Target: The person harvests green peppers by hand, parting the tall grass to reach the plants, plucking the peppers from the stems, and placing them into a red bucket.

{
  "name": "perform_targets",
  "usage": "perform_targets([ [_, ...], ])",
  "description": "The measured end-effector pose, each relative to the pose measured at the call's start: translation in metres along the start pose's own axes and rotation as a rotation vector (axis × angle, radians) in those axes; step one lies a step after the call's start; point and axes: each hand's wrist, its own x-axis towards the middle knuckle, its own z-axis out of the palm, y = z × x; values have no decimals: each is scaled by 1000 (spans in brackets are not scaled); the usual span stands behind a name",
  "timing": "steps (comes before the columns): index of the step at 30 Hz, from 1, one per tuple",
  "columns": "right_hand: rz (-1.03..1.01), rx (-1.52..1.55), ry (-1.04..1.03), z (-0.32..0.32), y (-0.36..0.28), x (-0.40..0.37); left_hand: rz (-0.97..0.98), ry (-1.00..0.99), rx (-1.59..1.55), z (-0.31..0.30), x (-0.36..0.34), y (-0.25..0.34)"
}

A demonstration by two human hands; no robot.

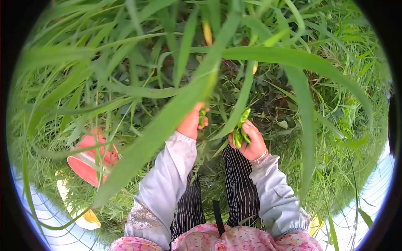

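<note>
Several green chili peppers lie in my right hand, whose fingers are curled round them. One of these peppers points up past the fingertips. My left hand is closed on another green chili pepper, and a long grass blade in front covers part of this hand. The two hands are apart, above the low plants in front of my legs.
A red bucket stands tilted in the grass on the left. Long green grass blades hang close before the camera. Dark ground and leafy plants show beyond my hands. Yellow-and-white objects lie at lower left.
</note>
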Motion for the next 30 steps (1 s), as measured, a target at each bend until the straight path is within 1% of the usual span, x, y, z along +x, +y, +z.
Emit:
perform_targets([
  [1, 51, 12, -90, 12, -3, -5, 27, -66, 35, 3, -27, 15],
  [2, 27, -48, -99, 27, -3, -10, 83, -148, -103, -5, -30, 7],
  [4, 27, -110, -155, 54, -2, -19, 169, -131, 28, 4, -76, 38],
  [6, -21, -131, -178, 92, 9, -29, 158, -216, -23, -15, -128, 65],
  [7, 0, -172, -267, 107, 16, -32, 186, -220, -84, -33, -148, 68],
  [8, 106, -169, -352, 126, 20, -37, 217, -224, -143, -52, -167, 71],
  [9, 189, -225, -401, 150, 40, -34, 248, -232, -208, -82, -181, 77],
  [10, 262, -279, -445, 172, 54, -38, 285, -149, -232, -102, -206, 90],
  [11, 332, -316, -459, 200, 70, -41, 337, -124, -255, -133, -223, 94],
  [12, 399, -353, -465, 226, 92, -43, 382, -9, -276, -161, -240, 97],
  [13, 416, -439, -514, 245, 121, -43, 433, 122, -220, -190, -255, 103],
  [14, 428, -526, -562, 264, 151, -42, 487, 195, -154, -219, -268, 111],
  [15, 410, -620, -628, 287, 179, -41, 521, 311, -139, -248, -274, 115],
  [16, 436, -513, -625, 305, 215, -41, 525, 413, -59, -275, -279, 118],
  [17, 462, -469, -621, 321, 251, -39, 523, 488, -3, -312, -277, 118],
  [18, 410, -556, -735, 337, 268, -36, 498, 481, -4, -351, -273, 117],
  [19, 300, -657, -697, 342, 310, -28, 519, 533, -1, -373, -263, 114],
  [20, 302, -746, -634, 348, 320, -24, 540, 586, 1, -384, -254, 117],
  [22, 308, -930, -506, 357, 335, -14, 338, 653, -23, -392, -255, 128],
  [23, 250, -746, -445, 353, 352, -8, 268, 721, 84, -400, -253, 129],
  [26, 306, -605, -514, 343, 329, -4, 487, 777, 268, -429, -225, 104],
  [27, 75, -742, -531, 330, 326, 11, 725, 730, 424, -447, -205, 86],
  [28, -157, -869, -541, 317, 323, 27, 746, 685, 404, -427, -208, 85],
  [30, -443, -1173, -510, 305, 274, 52, 798, 593, 369, -348, -213, 97],
])
